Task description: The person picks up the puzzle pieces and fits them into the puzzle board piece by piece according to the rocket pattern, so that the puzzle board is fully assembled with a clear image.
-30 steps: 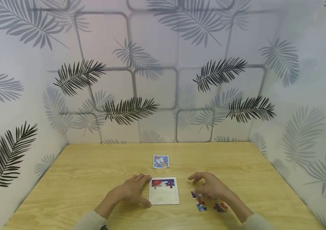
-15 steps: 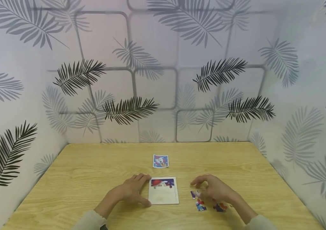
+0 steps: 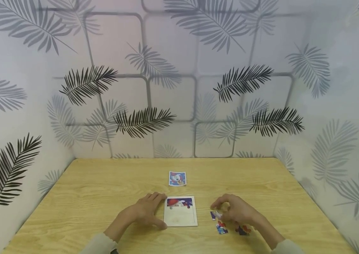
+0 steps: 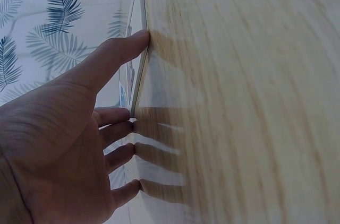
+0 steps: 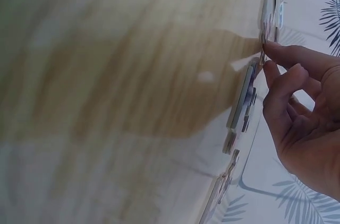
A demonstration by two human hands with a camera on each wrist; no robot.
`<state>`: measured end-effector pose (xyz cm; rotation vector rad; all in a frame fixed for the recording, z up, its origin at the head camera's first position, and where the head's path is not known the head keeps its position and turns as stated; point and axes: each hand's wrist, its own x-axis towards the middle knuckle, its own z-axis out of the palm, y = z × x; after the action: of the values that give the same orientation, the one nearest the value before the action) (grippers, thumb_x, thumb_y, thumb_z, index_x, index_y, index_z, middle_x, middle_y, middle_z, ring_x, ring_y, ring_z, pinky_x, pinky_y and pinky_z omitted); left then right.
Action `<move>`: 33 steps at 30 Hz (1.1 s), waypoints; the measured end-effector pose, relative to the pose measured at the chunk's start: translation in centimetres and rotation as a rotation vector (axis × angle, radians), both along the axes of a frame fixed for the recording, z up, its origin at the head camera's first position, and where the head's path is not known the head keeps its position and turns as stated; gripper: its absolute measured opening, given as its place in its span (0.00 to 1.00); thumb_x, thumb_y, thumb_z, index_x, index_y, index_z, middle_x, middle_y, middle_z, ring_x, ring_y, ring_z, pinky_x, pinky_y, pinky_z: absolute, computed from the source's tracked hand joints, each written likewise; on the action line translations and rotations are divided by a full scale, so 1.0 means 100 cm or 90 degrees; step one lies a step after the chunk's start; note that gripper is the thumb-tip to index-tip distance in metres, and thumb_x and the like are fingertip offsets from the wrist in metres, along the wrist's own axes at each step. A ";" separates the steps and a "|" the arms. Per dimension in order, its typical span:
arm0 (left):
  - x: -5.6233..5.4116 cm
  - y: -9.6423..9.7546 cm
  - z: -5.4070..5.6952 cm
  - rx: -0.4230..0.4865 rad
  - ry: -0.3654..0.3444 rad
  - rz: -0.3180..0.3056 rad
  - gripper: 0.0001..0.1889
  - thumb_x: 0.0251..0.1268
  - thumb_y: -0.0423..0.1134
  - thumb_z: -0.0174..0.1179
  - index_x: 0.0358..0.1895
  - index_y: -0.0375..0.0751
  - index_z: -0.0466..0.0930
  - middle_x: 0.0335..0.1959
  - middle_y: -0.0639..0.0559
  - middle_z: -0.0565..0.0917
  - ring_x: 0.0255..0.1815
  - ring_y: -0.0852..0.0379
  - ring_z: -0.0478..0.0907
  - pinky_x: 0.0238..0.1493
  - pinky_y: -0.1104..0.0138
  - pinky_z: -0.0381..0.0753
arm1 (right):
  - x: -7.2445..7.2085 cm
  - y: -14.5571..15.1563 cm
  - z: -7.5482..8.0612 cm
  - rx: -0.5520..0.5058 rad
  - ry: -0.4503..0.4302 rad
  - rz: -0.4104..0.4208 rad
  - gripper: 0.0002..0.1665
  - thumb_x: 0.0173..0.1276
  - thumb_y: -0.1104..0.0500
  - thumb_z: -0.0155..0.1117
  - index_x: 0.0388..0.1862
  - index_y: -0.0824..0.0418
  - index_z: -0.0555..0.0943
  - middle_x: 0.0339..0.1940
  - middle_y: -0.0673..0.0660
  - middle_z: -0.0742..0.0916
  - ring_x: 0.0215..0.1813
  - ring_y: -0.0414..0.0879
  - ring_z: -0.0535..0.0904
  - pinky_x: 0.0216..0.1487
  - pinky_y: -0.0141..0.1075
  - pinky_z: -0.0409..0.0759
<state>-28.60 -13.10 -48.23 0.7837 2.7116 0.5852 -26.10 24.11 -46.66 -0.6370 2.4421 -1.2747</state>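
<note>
My left hand [image 3: 146, 211] lies along the left side of a square jigsaw board [image 3: 179, 218], thumb and forefinger spread along its edge. In the left wrist view the thumb touches the board's rim, and the other fingertips rest on the table. A strip of joined picture fills the board's top; its lower part is bare. To the right, my right hand [image 3: 237, 211] has curled fingers, and its fingertips pinch a small whitish puzzle piece [image 3: 218, 213] low at the tabletop. The palm hides part of the loose pieces beneath it.
A purple piece [image 3: 212, 215], a blue-and-red piece [image 3: 222, 228] and a dark-and-orange piece [image 3: 243, 230] lie around the right hand. Behind the board is a small picture card [image 3: 177, 178]. Leaf-patterned walls [image 3: 173, 84] border the wooden table [image 3: 112, 183].
My right hand has drawn slightly right and down over the loose pieces, its forefinger curling in toward the thumb. The left hand and board stay where they were.
</note>
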 end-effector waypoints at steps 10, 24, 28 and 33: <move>0.005 0.003 0.010 0.004 -0.015 0.007 0.51 0.52 0.59 0.77 0.77 0.43 0.63 0.75 0.42 0.68 0.79 0.34 0.59 0.77 0.36 0.59 | -0.002 -0.003 -0.004 0.023 0.077 -0.006 0.17 0.62 0.76 0.68 0.49 0.65 0.86 0.57 0.64 0.84 0.14 0.33 0.64 0.15 0.23 0.67; 0.010 0.005 0.018 -0.007 -0.015 0.006 0.51 0.52 0.58 0.78 0.77 0.42 0.63 0.75 0.42 0.68 0.78 0.34 0.60 0.76 0.37 0.60 | -0.005 -0.006 -0.003 0.070 0.116 -0.005 0.19 0.57 0.75 0.71 0.47 0.60 0.89 0.55 0.61 0.87 0.18 0.35 0.62 0.19 0.24 0.64; 0.010 0.005 0.017 -0.001 -0.019 0.009 0.51 0.52 0.57 0.78 0.77 0.42 0.63 0.74 0.42 0.68 0.78 0.34 0.60 0.76 0.37 0.60 | -0.005 -0.006 -0.003 0.070 0.108 0.002 0.18 0.58 0.74 0.71 0.47 0.61 0.89 0.51 0.61 0.87 0.16 0.35 0.62 0.17 0.23 0.63; 0.008 0.004 0.013 0.004 -0.014 0.007 0.51 0.52 0.58 0.78 0.76 0.41 0.64 0.74 0.42 0.69 0.78 0.33 0.61 0.76 0.36 0.60 | -0.005 -0.008 -0.003 0.071 0.101 0.009 0.18 0.57 0.74 0.71 0.46 0.59 0.88 0.43 0.58 0.84 0.16 0.35 0.64 0.16 0.23 0.64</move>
<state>-27.82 -12.68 -46.92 0.7592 2.6980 0.6009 -26.62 23.35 -46.91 -0.7502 2.6095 -1.1120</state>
